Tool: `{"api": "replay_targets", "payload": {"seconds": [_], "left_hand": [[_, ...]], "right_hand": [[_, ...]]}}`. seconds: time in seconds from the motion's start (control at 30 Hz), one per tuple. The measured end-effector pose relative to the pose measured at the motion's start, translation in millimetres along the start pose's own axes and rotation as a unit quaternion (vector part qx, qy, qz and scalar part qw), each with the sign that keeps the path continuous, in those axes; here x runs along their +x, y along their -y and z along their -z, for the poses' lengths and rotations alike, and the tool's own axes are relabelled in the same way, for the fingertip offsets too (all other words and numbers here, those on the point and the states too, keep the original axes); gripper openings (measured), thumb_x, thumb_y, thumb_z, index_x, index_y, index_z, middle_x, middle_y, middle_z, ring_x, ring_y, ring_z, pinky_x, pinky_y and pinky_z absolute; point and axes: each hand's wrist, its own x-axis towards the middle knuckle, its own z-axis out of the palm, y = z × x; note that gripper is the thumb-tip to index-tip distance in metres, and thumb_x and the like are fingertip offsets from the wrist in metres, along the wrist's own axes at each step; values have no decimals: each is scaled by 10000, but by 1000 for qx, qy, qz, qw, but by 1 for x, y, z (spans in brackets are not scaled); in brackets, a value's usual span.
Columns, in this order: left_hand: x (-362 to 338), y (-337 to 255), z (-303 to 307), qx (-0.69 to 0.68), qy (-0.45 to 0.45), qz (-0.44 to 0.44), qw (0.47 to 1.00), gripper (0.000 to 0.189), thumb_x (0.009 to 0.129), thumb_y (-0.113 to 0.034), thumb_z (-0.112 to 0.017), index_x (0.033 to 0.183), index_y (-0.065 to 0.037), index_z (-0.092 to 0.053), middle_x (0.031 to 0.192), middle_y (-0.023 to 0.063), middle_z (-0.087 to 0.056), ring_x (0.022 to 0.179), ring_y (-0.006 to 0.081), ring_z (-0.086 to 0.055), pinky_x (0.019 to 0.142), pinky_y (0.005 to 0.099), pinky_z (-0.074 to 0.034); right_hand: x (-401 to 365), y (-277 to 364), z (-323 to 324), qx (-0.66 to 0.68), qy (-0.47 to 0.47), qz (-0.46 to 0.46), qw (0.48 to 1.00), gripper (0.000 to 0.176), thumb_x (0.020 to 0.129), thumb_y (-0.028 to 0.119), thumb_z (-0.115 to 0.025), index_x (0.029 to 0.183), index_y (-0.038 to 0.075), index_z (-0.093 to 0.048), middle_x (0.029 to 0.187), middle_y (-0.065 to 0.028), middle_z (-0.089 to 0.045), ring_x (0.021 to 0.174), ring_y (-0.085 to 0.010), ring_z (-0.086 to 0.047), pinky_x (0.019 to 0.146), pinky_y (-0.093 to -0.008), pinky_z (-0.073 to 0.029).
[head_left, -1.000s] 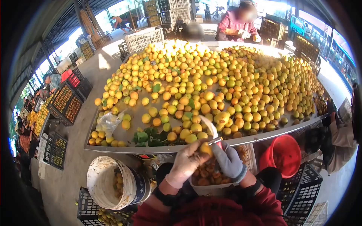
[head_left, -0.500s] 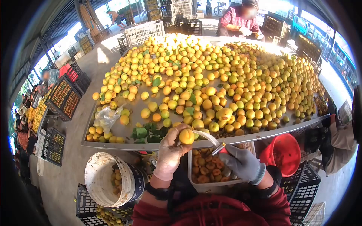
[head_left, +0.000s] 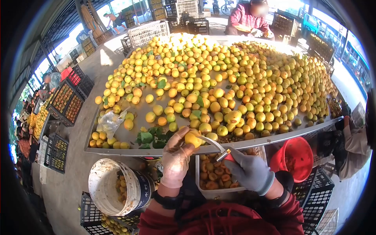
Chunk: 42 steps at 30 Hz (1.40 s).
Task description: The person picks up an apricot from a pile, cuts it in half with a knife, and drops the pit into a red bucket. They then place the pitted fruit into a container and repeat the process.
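Observation:
My left hand (head_left: 175,160), in a pale glove, pinches a yellow apricot (head_left: 192,138) above the table's front edge. In my right hand (head_left: 250,170), which wears a grey glove, is a curved knife (head_left: 213,144) with a red handle. Its blade tip lies against the apricot's right side. Below the hands stands a white crate (head_left: 199,184) holding halved apricots (head_left: 215,176) with orange flesh. A heap of whole apricots (head_left: 203,82) covers much of the metal table (head_left: 147,102) in front of me.
At lower left is a white bucket (head_left: 102,188) with some fruit inside. A red bucket (head_left: 291,158) stands at right beside black crates (head_left: 313,192). Green leaves (head_left: 150,137) and a plastic bag (head_left: 111,123) lie on the table. Another person (head_left: 246,21) sits across it.
The knife and my right hand have shifted slightly left, bringing the blade further onto the apricot. My left hand has turned a little with the fruit.

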Motion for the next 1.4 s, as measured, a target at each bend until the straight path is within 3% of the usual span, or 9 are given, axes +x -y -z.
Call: {"api": "replay_targets", "payload": {"seconds": [0.3, 0.37, 0.5, 0.7, 0.77, 1.0, 1.17, 1.3, 1.4], "left_hand": [[-1, -5, -2, -28, -19, 13, 999, 473, 753, 59, -612, 1208, 8, -493, 1087, 133, -591, 973, 241, -604, 821, 389, -531], [-2, -6, -3, -35, -22, 14, 999, 471, 753, 62, -611, 1206, 8, -493, 1081, 140, -593, 970, 244, -606, 820, 388, -532], [0, -3, 0, -60, -15, 9, 998, 463, 753, 75, -603, 1198, 17, -491, 1074, 161, -594, 969, 258, -607, 821, 388, -532], [3, -1, 4, -104, -7, 7, 994, 451, 754, 86, -595, 1187, 39, -480, 1069, 178, -591, 971, 280, -607, 824, 398, -537], [3, -2, 3, -99, -9, 7, 995, 436, 760, 80, -592, 1180, 42, -482, 1068, 179, -591, 971, 278, -608, 823, 392, -540], [2, -3, 5, -111, 18, 46, 993, 416, 796, 44, -600, 1190, 13, -469, 1068, 140, -594, 999, 231, -588, 849, 347, -511], [-1, -5, -5, -111, 15, 65, 992, 401, 815, -13, -612, 1190, 12, -470, 1055, 120, -597, 984, 211, -590, 827, 346, -520], [-4, 7, 0, -58, 60, 101, 991, 373, 821, -66, -631, 1161, 13, -500, 1047, 90, -601, 954, 198, -596, 808, 354, -525], [-6, 12, -3, -66, 18, 85, 994, 354, 820, -78, -639, 1133, 34, -517, 1022, 82, -608, 927, 184, -601, 806, 355, -523]], "right_hand": [[2, 12, 4, -46, -44, 40, 997, 377, 840, 185, -602, 1153, -15, -532, 598, -149, -578, 529, -304, -592, 473, -367, -456], [2, 15, 5, -107, -22, 38, 993, 409, 842, 161, -582, 1210, 0, -500, 702, -195, -613, 640, -329, -635, 569, -358, -499], [3, 23, 6, -106, -11, 4, 994, 417, 831, 163, -593, 1209, 11, -503, 688, -200, -609, 655, -352, -627, 576, -376, -496], [3, 24, 3, -129, -13, 15, 991, 454, 812, 160, -608, 1229, 28, -487, 664, -205, -598, 631, -343, -622, 553, -373, -488], [4, 20, 0, -161, -43, 59, 984, 429, 820, 192, -613, 1185, -11, -513, 582, -115, -571, 503, -279, -581, 449, -356, -449], [9, 22, -11, -164, -51, 69, 983, 436, 817, 157, -611, 1207, 0, -498, 587, -154, -573, 537, -309, -595, 488, -368, -458], [13, 12, -31, -214, -21, 15, 977, 342, 871, 253, -530, 1078, -16, -485, 606, -135, -584, 525, -289, -601, 439, -385, -456], [14, 15, -34, -168, -26, 0, 986, 250, 848, 210, -570, 964, 0, -501, 574, -160, -568, 510, -336, -581, 458, -417, -461], [13, 7, -38, -155, -18, -2, 988, 240, 846, 209, -573, 940, 3, -494, 577, -163, -568, 508, -338, -581, 455, -425, -463]]}}
